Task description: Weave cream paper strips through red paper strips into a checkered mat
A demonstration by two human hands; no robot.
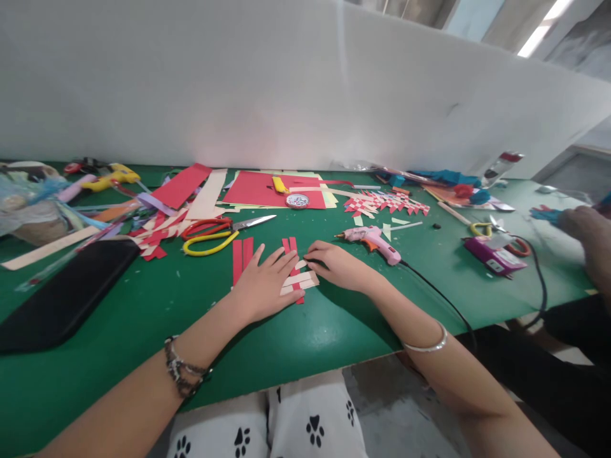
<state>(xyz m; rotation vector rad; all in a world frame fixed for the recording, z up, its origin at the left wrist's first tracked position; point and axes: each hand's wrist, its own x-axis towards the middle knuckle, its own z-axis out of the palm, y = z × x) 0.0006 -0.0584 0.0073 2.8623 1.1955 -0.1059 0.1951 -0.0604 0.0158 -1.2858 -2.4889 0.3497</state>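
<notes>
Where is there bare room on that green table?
Between the black case and left forearm; also by the near table edge, between left forearm and right forearm. Crowded: along the white partition, strewn with papers and strips.

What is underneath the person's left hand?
Red paper strips and cream strips show from under the left hand, crossing between its thumb and fingers. Whatever lies directly beneath the palm is covered, so the strips' arrangement there cannot be seen.
</notes>
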